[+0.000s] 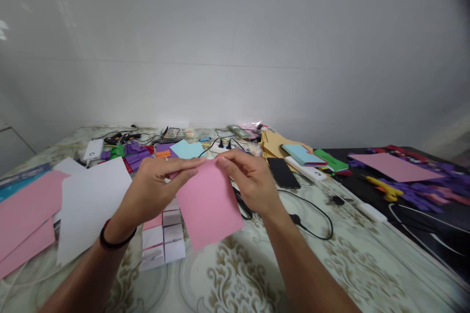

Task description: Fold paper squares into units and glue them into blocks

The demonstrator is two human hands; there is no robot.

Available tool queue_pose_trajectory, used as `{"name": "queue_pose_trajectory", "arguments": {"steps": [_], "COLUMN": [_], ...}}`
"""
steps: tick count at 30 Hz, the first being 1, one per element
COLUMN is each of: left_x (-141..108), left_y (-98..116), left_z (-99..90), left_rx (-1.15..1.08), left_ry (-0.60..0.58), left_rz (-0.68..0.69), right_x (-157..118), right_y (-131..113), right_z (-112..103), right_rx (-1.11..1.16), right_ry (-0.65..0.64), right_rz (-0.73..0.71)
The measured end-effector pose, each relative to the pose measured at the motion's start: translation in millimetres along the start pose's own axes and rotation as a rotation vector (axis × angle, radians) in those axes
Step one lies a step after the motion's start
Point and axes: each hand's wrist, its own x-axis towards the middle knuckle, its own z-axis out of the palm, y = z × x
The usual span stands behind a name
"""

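A pink sheet of paper [209, 205] hangs tilted above the table, gripped along its top edge by both hands. My left hand [157, 188], with a dark band at the wrist, pinches the top left part between thumb and fingers. My right hand [249, 181] pinches the same edge a little further right, thumb in front. Below and left of the sheet lie small folded white and pink paper pieces [163, 239] in two rows; the sheet and left hand hide some of them.
White sheets [93, 205] and pink sheets [31, 217] lie at left. Purple paper pieces [135, 155], a black phone [282, 173] and brown envelopes [275, 143] are further back. Cables cross the patterned tablecloth [238, 279]. At right, a yellow glue gun [384, 187] rests on a dark surface.
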Motion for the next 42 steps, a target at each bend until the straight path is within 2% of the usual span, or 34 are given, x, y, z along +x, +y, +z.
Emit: {"name": "queue_pose_trajectory", "arguments": {"steps": [7, 10, 14, 16, 20, 24, 27, 31, 34, 38, 42], "left_x": [0, 1, 1, 0, -1, 1, 2, 0, 0, 0, 3], "left_y": [0, 2, 5, 5, 5, 4, 0, -13, -21, -25, -28], "left_z": [-3.2, -3.3, 1.2, 4.3, 6.7, -4.2, -22.1, -48.5, -64.4, -74.0, -61.0], "left_rx": [0.02, 0.011, -0.014, -0.002, 0.054, 0.076, 0.092, 0.117, 0.116, -0.035, -0.134], "left_ry": [0.046, -0.038, -0.187, -0.204, -0.189, -0.065, 0.068, 0.31, 0.44, 0.39, 0.297], "left_rz": [-0.062, -0.123, -0.156, -0.147, -0.052, -0.042, -0.144, -0.26, -0.306, -0.421, -0.46], "right_x": [2, 1, -1, -2, -2, -1, 1, 4, 4, 3, 2], "right_y": [-1, -1, -3, -4, -5, -7, -7, -7, -5, -1, 0], "right_z": [-1, -2, 1, 4, 6, 2, -8, -26, -36, -31, -14], "right_rx": [-0.066, -0.134, -0.181, -0.204, -0.21, -0.188, -0.189, -0.104, -0.067, -0.003, 0.05], "right_ry": [-0.067, -0.101, -0.263, -0.33, -0.369, -0.399, -0.463, -0.564, -0.471, -0.225, -0.195], "right_rz": [0.07, 0.023, -0.045, -0.059, -0.024, 0.031, 0.066, 0.172, 0.214, 0.117, -0.013]}}
